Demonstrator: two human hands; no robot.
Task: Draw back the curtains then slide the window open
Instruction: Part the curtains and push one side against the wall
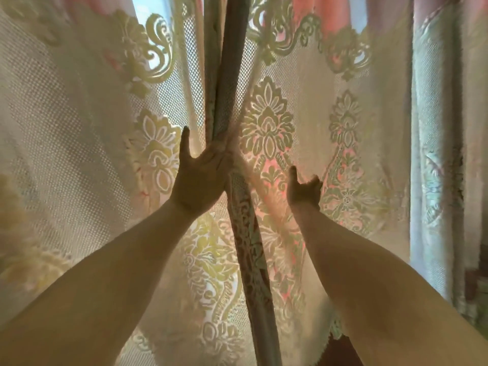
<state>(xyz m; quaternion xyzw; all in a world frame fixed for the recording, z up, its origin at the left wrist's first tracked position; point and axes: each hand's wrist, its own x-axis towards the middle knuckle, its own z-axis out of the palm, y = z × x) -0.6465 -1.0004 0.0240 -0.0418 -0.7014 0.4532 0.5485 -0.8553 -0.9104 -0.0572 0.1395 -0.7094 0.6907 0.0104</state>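
Two cream lace curtains hang shut over the window, a left panel [79, 114] and a right panel [330, 128]. Their darker hemmed edges [232, 75] cross in an X at the middle. My left hand [198, 178] is at that crossing with its thumb standing up and its fingers slipped behind the curtain edges, hidden by the fabric. My right hand [303, 191] is lower and to the right, against the right panel, fingers curled and thumb raised. Its tips are blurred, so a hold on the lace is unclear. Window glass [150, 11] shows only as bright light through the lace.
A heavier pale teal drape [435, 154] hangs bunched at the far right. Below the lace hem at the bottom right a dark strip [338, 352] shows. Pink shapes glow through the lace at the top.
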